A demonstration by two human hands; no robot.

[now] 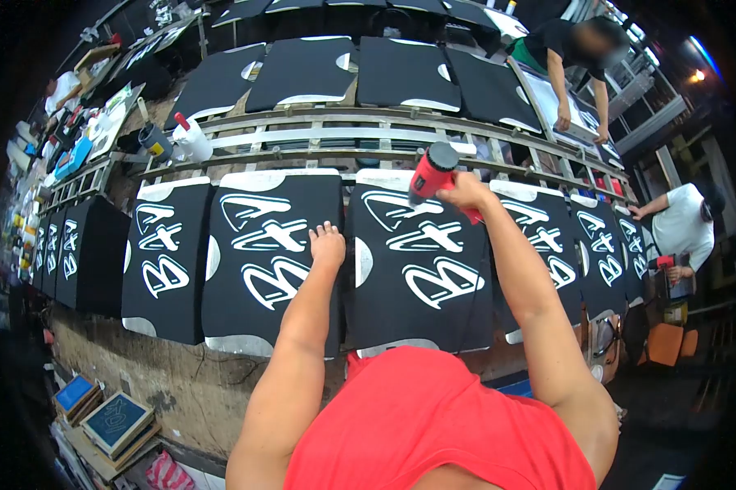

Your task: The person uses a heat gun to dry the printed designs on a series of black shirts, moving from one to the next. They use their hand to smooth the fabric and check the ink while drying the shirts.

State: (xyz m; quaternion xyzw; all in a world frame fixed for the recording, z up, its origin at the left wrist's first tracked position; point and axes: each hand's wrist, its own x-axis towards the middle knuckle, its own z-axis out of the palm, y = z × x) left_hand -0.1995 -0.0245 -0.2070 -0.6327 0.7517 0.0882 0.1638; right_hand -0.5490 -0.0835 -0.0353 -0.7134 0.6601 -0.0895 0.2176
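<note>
In my right hand (467, 193) is a red heat gun (433, 173) with a dark round rear end, my fingers wrapped round its handle. Its nozzle points down at the top of the white lettering on a black fabric panel (384, 322) in front of me. A cord hangs below the gun across that panel. My left hand (328, 242) lies with its fingers stretched out at the right edge of the neighbouring black panel (229, 314), which bears the same white lettering. That hand holds nothing.
More lettered black panels (164, 220) line the table on both sides. Beyond the metal rails (327, 133) lie plain black panels (302, 73). Containers (192, 143) stand at the rails. One person (560, 82) leans over the far row; another (684, 224) at right holds a red tool. Framed screens (116, 420) sit lower left.
</note>
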